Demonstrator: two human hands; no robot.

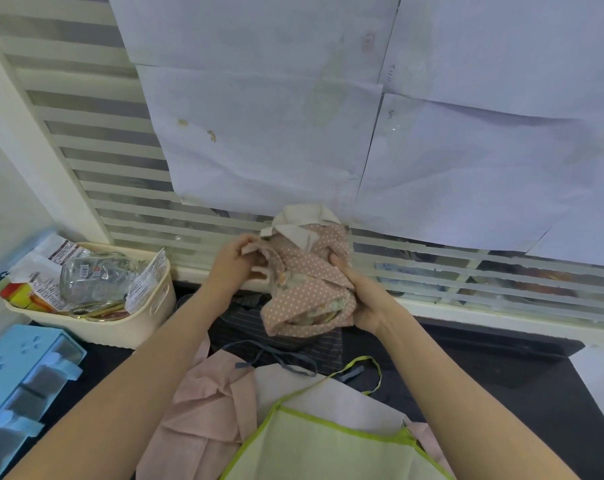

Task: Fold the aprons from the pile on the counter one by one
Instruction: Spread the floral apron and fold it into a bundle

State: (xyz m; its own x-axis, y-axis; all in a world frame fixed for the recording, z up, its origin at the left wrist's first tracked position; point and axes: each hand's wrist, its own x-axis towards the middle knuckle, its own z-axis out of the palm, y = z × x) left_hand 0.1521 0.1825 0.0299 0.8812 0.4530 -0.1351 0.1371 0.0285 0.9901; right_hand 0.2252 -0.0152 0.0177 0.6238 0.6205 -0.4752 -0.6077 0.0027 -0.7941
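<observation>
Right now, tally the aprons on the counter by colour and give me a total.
Pink polka-dot apron, bunched in both hands: 1
Dark striped apron: 1
Plain pink apron: 1
Pale green apron with lime trim: 1
Total: 4 aprons that can be told apart; more may lie hidden underneath.

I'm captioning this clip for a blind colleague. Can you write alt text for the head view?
Two bare hands, left hand and right hand, hold up a bunched pink polka-dot apron above a dark counter. Below it lie a dark striped apron, a plain pink one and a green-trimmed one; a cream basket stands at left.
</observation>
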